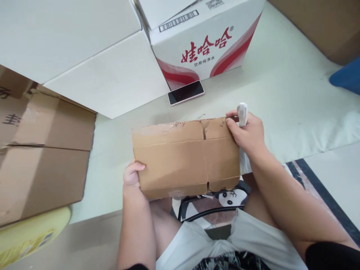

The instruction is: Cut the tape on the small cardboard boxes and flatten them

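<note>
A flattened piece of brown cardboard (174, 161) is held out over my lap, its near side above my thighs. My left hand (133, 173) grips its left edge, thumb on the upper face and fingers hidden beneath. At the far right corner, my right hand (249, 131) pinches the cardboard between thumb and fingers. A small white plastic object (242, 113) sticks up from that same hand; its kind is unclear. Creases, a slit and torn, ragged spots mark the cardboard. Clear tape clings to its far left edge.
A dark-screened phone (186, 93) lies beside a white and red water carton (202, 56). A large white box (109, 75) and brown cartons (56, 168) stand left. A yellow container (36, 236) is at lower left, a blue object (347, 77) at right. Pale cloth (295, 101) covers the table.
</note>
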The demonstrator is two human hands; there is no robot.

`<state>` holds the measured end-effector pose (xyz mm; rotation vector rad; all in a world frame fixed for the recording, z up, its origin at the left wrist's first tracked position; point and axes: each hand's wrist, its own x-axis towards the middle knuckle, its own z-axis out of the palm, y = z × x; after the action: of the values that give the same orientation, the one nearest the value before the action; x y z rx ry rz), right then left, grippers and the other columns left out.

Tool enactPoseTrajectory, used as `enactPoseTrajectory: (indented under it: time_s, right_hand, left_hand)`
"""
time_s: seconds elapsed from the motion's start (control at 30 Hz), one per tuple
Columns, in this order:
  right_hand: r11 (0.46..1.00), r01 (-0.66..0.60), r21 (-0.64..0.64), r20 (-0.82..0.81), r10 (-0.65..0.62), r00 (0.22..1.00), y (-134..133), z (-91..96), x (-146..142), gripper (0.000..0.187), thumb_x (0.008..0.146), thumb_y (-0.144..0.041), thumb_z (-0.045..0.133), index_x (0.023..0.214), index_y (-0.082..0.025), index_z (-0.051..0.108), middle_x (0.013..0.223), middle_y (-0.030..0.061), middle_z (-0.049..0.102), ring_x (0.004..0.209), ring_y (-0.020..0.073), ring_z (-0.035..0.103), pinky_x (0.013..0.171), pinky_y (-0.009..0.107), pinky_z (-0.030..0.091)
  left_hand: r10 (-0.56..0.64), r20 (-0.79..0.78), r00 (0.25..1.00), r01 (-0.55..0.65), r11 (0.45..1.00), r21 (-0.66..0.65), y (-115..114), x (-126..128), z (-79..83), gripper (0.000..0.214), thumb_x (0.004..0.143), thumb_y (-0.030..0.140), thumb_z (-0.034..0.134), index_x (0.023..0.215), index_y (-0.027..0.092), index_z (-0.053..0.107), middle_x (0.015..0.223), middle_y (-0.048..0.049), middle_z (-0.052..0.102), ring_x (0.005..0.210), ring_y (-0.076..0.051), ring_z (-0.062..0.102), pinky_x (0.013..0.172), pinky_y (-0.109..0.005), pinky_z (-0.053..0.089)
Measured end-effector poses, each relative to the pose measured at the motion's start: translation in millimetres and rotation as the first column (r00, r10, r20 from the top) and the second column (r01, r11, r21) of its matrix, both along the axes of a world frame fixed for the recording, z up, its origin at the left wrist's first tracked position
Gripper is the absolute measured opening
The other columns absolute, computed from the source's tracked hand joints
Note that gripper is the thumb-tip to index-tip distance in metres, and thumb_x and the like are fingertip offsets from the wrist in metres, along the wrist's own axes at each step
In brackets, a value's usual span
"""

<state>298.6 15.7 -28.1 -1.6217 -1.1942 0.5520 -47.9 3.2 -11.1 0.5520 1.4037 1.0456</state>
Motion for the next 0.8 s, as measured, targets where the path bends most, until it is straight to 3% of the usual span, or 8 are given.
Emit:
enactPoseTrajectory:
  time_s: [0.13,0.27,0.37,0.43,0.5,0.6,0.67,0.8]
  right_hand:
    - [0.993,0.026,-0.117,-0.188,-0.048,0.981,4.9,-0.7,-0.3,0.038,0.073,-0.035,0.074,0.108,-0.023,0.070,0.111,0.0082,0.076,0.077,0.0201,0.070,0.082,0.044,0.059]
    - [0.986,-0.017,-0.167,-0.356,-0.044,0.934,6.1,-1.0,-0.3,0.047,0.069,-0.041,0.081,0.110,-0.023,0.068,0.098,0.0054,0.075,0.078,0.0198,0.069,0.076,0.039,0.059]
    - [0.972,-0.137,-0.189,-0.492,0.027,0.870,2.3,0.3,-1.5,0.048,0.064,-0.044,0.086,0.105,-0.023,0.069,0.093,0.0033,0.075,0.085,0.0216,0.071,0.079,0.038,0.060]
    - [0.947,-0.260,-0.189,-0.592,0.101,0.799,-2.4,2.8,-1.7,0.053,0.058,-0.046,0.091,0.101,-0.023,0.070,0.097,0.0040,0.077,0.090,0.0240,0.073,0.082,0.039,0.061]
    - [0.917,-0.365,-0.160,-0.685,0.163,0.710,-8.3,6.6,-0.2,0.058,0.052,-0.049,0.095,0.100,-0.023,0.072,0.099,0.0043,0.079,0.093,0.0264,0.075,0.084,0.041,0.062]
    - [0.862,-0.495,-0.108,-0.754,0.254,0.606,-17.2,12.2,4.9,0.059,0.048,-0.050,0.096,0.094,-0.023,0.072,0.093,0.0045,0.080,0.090,0.0285,0.077,0.084,0.044,0.063]
    - [0.834,-0.542,-0.100,-0.759,0.289,0.584,-21.8,13.6,8.4,0.054,0.049,-0.049,0.095,0.090,-0.023,0.071,0.087,0.0047,0.080,0.087,0.0291,0.077,0.083,0.045,0.064]
    - [0.914,-0.398,-0.083,-0.747,0.207,0.631,-25.4,9.8,13.5,0.049,0.058,-0.049,0.088,0.096,-0.023,0.071,0.083,0.0053,0.079,0.084,0.0294,0.077,0.080,0.046,0.064]
  left_hand:
    - [0.040,0.012,0.999,-0.040,0.999,0.013,-2.5,-9.7,-3.7,0.050,0.041,0.017,0.062,0.089,0.015,0.076,0.075,-0.0081,0.078,0.072,-0.037,0.077,0.076,-0.058,0.067]
    - [0.086,0.046,0.995,-0.091,0.987,0.130,-3.8,-15.9,-7.9,0.051,0.050,0.020,0.062,0.099,0.018,0.077,0.084,-0.0068,0.080,0.072,-0.030,0.076,0.079,-0.052,0.067]
    - [0.173,0.084,0.981,-0.187,0.960,0.207,2.9,-10.1,-7.8,0.061,0.051,0.020,0.057,0.109,0.019,0.075,0.088,-0.0044,0.081,0.073,-0.027,0.075,0.081,-0.046,0.066]
    - [0.228,0.154,0.961,-0.263,0.926,0.271,9.4,-3.5,-6.8,0.064,0.051,0.020,0.055,0.112,0.020,0.075,0.093,-0.0041,0.081,0.071,-0.024,0.074,0.078,-0.040,0.066]
    - [0.252,0.215,0.943,-0.313,0.892,0.327,13.7,1.7,-6.3,0.062,0.055,0.020,0.056,0.115,0.020,0.073,0.100,-0.0042,0.082,0.083,-0.024,0.076,0.077,-0.035,0.064]
    - [0.255,0.223,0.941,-0.329,0.848,0.417,13.9,4.0,-8.2,0.055,0.063,0.027,0.061,0.116,0.022,0.073,0.106,-0.0046,0.081,0.101,-0.028,0.076,0.079,-0.034,0.063]
    - [0.239,0.199,0.950,-0.305,0.842,0.444,13.3,3.1,-10.3,0.048,0.065,0.031,0.066,0.112,0.023,0.073,0.103,-0.0046,0.081,0.103,-0.029,0.076,0.083,-0.036,0.062]
    - [0.201,0.322,0.925,-0.329,0.849,0.414,20.1,0.3,-9.8,0.026,0.076,0.039,0.063,0.094,0.022,0.068,0.092,-0.0037,0.077,0.096,-0.023,0.074,0.089,-0.033,0.058]
